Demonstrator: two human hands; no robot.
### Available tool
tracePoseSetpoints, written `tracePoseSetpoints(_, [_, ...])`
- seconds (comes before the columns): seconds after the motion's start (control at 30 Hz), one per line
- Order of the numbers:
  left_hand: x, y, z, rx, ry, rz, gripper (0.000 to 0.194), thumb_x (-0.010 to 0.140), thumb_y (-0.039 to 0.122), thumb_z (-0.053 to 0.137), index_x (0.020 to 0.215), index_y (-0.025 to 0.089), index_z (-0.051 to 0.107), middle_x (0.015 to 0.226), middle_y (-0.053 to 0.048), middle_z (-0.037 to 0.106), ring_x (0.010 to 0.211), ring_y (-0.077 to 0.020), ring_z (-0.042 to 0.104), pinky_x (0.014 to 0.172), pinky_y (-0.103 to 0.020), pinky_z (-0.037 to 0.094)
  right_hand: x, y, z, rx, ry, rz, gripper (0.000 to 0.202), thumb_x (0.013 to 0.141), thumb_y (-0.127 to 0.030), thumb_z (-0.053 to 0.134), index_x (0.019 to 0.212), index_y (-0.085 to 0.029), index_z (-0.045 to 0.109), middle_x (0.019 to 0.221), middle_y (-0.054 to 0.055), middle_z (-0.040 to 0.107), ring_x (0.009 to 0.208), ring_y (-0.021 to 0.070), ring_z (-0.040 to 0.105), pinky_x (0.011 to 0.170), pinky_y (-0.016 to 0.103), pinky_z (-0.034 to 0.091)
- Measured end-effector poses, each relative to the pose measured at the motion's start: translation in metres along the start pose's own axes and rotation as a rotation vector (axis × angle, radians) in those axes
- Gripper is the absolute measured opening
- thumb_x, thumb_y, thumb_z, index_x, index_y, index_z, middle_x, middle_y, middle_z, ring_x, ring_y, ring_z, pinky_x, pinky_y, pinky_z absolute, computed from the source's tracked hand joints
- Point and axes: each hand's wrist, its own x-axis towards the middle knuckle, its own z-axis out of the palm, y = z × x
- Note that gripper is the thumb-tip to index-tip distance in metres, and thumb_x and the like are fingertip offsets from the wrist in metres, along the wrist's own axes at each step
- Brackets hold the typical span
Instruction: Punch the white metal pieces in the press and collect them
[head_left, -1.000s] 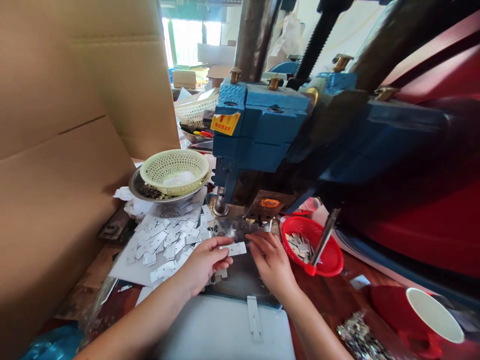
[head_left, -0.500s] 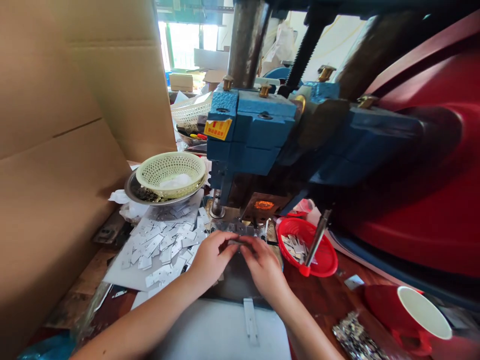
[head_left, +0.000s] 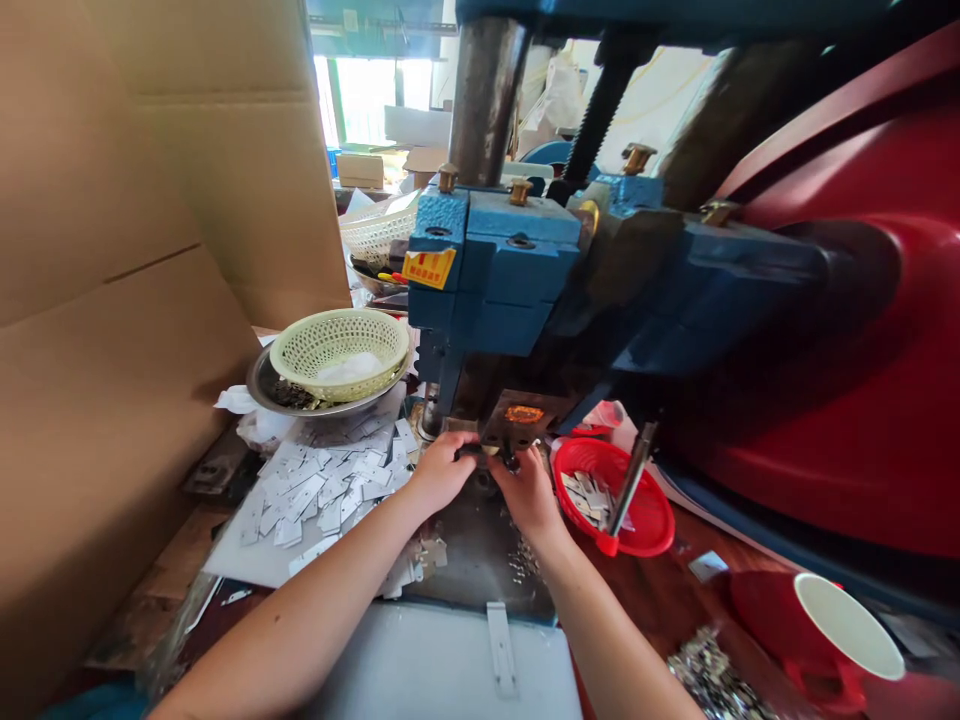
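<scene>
My left hand point(head_left: 441, 470) and my right hand point(head_left: 529, 490) reach under the blue press head point(head_left: 487, 280), fingertips meeting at the die below the orange-marked tool point(head_left: 523, 413). They pinch a small metal plate between them, almost wholly hidden by the fingers. A heap of similar flat metal plates point(head_left: 322, 480) lies on a white sheet just left of my left hand. A red basket point(head_left: 656, 520) holding a few plates sits right of my right hand.
A pale green basket point(head_left: 337, 350) rests in a steel bowl point(head_left: 259, 388) at the back left. Cardboard point(head_left: 112, 300) walls the left side. A metal rod point(head_left: 631, 478) leans in the red basket. A red cup point(head_left: 825, 620) and metal scraps point(head_left: 712, 670) lie front right, under the red machine cover point(head_left: 862, 350).
Both hands have moved forward from the press bed to the die under the tool, carrying the small metal plate, which showed plainly a second ago and is now hidden by fingers.
</scene>
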Motion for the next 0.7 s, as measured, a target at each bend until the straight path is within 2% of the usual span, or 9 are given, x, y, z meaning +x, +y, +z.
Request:
tracePoseSetpoints(0.1, [0.003,0.0,0.002,-0.016,-0.039,0.009,0.035,0.076,0.011,0.05,0.106,0.021,0.066,0.103,-0.003,0.068,0.101,-0.0211,0.06,0.095,-0.035,0.044,0.0,0.001,0.001,0.021,-0.005,0.011,0.019,0.075,-0.032,0.051,0.084,-0.019,0.061,0.088,0.006,0.061,0.084,0.0213,0.055,0.075,0.035,0.045])
tracePoseSetpoints(0.2, [0.003,0.003,-0.002,-0.017,-0.025,0.016,0.036,0.077,0.014,0.053,0.11,0.021,0.064,0.111,-0.005,0.066,0.107,-0.022,0.057,0.098,-0.037,0.041,-0.003,-0.002,-0.005,0.033,0.015,0.025,0.021,0.077,-0.035,0.051,0.084,-0.019,0.061,0.086,0.006,0.06,0.08,0.02,0.056,0.073,0.034,0.046])
tracePoseSetpoints(0.3, [-0.007,0.008,-0.02,0.006,0.061,0.02,0.036,0.079,0.02,0.055,0.115,0.02,0.059,0.121,-0.007,0.059,0.114,-0.0224,0.052,0.098,-0.036,0.04,-0.014,-0.006,-0.024,0.046,0.017,0.063,0.024,0.08,-0.038,0.05,0.089,-0.019,0.061,0.084,0.005,0.062,0.075,0.0184,0.057,0.067,0.031,0.046])
tracePoseSetpoints(0.37, [-0.021,0.009,-0.038,0.075,0.095,0.024,0.027,0.082,0.024,0.053,0.107,0.02,0.062,0.112,-0.006,0.061,0.106,-0.021,0.055,0.089,-0.033,0.045,-0.027,-0.007,-0.04,0.04,-0.022,0.096,0.023,0.081,-0.039,0.05,0.088,-0.02,0.062,0.081,0.004,0.064,0.073,0.018,0.058,0.066,0.03,0.047])
tracePoseSetpoints(0.43, [-0.039,0.008,-0.055,0.193,-0.026,0.027,0.018,0.084,0.026,0.05,0.093,0.022,0.065,0.099,-0.003,0.065,0.093,-0.0194,0.059,0.082,-0.032,0.046,-0.041,-0.005,-0.054,0.012,-0.078,0.135,0.022,0.08,-0.039,0.05,0.084,-0.022,0.064,0.078,0.003,0.066,0.074,0.0189,0.06,0.069,0.031,0.048])
tracePoseSetpoints(0.5, [-0.058,0.004,-0.064,0.312,-0.171,0.03,0.017,0.085,0.026,0.05,0.086,0.024,0.066,0.091,-0.001,0.065,0.086,-0.0187,0.059,0.079,-0.031,0.045,-0.054,-0.001,-0.063,-0.02,-0.12,0.164,0.023,0.08,-0.039,0.05,0.084,-0.022,0.064,0.08,0.003,0.067,0.078,0.0202,0.062,0.074,0.033,0.048])
tracePoseSetpoints(0.6, [-0.079,-0.004,-0.062,0.475,-0.259,0.04,0.016,0.085,0.027,0.052,0.09,0.025,0.067,0.093,-0.003,0.064,0.091,-0.0207,0.057,0.082,-0.033,0.043,-0.07,0.008,-0.068,-0.064,-0.156,0.187,0.024,0.082,-0.04,0.05,0.087,-0.022,0.065,0.084,0.004,0.069,0.083,0.021,0.064,0.079,0.033,0.048])
tracePoseSetpoints(0.7, [-0.087,-0.009,-0.052,0.644,-0.258,0.02,0.021,0.083,0.03,0.057,0.102,0.025,0.064,0.099,-0.005,0.061,0.097,-0.025,0.055,0.083,-0.037,0.042,-0.077,0.015,-0.068,-0.113,-0.169,0.172,0.026,0.084,-0.04,0.048,0.09,-0.022,0.065,0.089,0.004,0.07,0.086,0.0211,0.064,0.08,0.033,0.048])
